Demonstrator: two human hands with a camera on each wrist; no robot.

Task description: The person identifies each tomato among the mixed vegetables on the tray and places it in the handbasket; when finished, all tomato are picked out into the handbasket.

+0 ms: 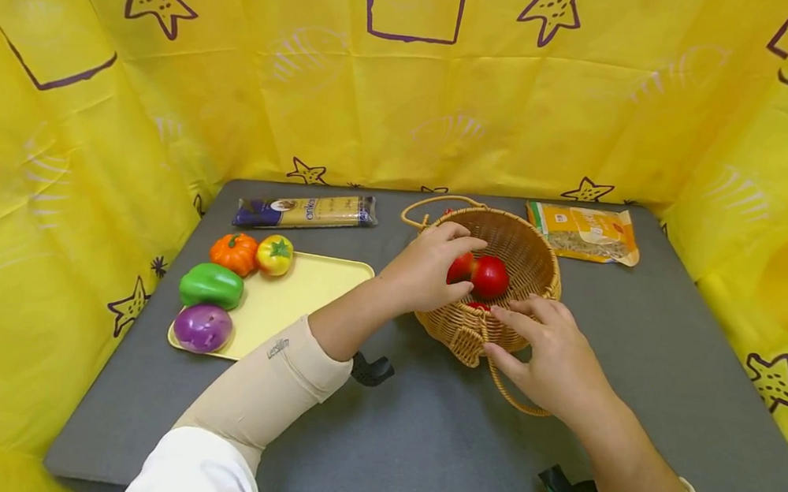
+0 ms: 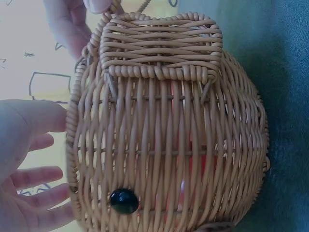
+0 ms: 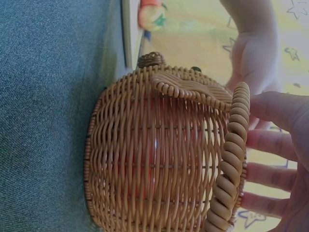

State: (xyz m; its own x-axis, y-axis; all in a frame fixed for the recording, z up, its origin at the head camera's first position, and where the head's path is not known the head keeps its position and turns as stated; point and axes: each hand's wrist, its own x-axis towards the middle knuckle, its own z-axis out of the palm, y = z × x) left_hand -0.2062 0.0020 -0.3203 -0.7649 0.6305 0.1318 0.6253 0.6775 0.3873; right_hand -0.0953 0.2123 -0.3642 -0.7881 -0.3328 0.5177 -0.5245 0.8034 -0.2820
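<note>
A wicker basket (image 1: pixel 443 326) with rope-like handles stands right of the table's middle. Inside it lie a red apple (image 1: pixel 491 277) and a second red apple (image 1: pixel 461 268), partly covered by my left hand (image 1: pixel 427 269). That hand hovers over the basket's left side, its fingers spread and loose, nothing visible between them. At the near right rim is my right hand (image 1: pixel 555 353), fingers reaching over the edge and thumb outside. In the right wrist view its fingers (image 3: pixel 273 176) look nearly straight beside the rim. Red shows through the weave (image 2: pixel 195 164) in the left wrist view.
To the left, a pale yellow tray (image 1: pixel 305 285) carries an orange pumpkin (image 1: pixel 234 254), a yellow tomato (image 1: pixel 275 255), a green pepper (image 1: pixel 212 285) and a purple eggplant (image 1: pixel 203 328). Behind lie a pasta packet (image 1: pixel 326 212) and an orange-yellow food bag (image 1: pixel 587 234). Yellow cloth (image 1: pixel 392 119) surrounds the table.
</note>
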